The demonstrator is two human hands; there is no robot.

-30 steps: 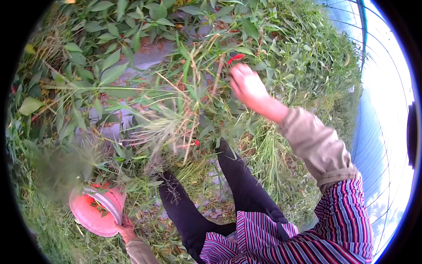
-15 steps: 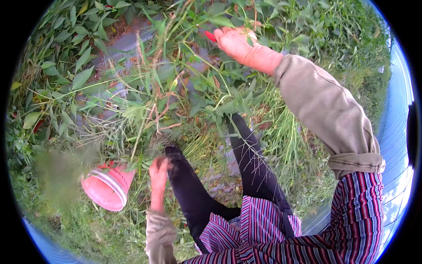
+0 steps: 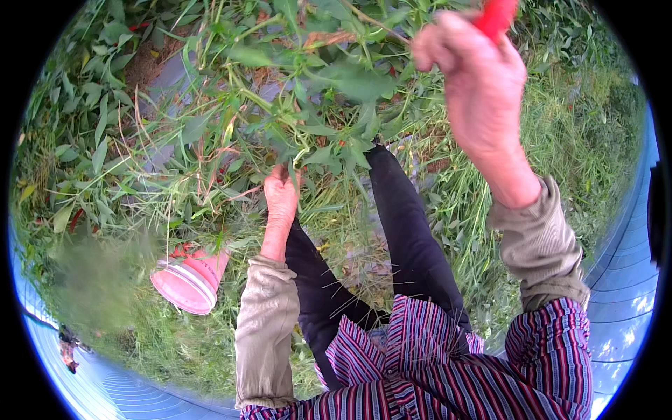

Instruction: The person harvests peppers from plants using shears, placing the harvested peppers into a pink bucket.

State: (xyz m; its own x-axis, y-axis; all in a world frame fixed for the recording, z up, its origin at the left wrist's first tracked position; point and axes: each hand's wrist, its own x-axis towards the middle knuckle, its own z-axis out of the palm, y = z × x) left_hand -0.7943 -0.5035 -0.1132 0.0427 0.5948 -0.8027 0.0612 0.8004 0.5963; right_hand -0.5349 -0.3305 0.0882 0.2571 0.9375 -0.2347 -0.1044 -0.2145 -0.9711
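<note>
Tangled foliage (image 3: 101, 150) backs the right hand (image 3: 483, 87) holding a smooth pepper (image 3: 496, 19).

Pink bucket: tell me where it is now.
In the head view, the pink bucket sits in the grass at the lower left, just left of the person's left sleeve, lower than the left hand.

A person's right hand (image 3: 483, 91) held a red pepper (image 3: 495, 19) above weedy ground (image 3: 469, 224). The left hand (image 3: 281, 194) touched green plants (image 3: 325, 129), fingertips partly hidden. Toward the ground's left edge sat a pink bucket (image 3: 185, 288) with a pale band, well apart from the pepper.
</note>
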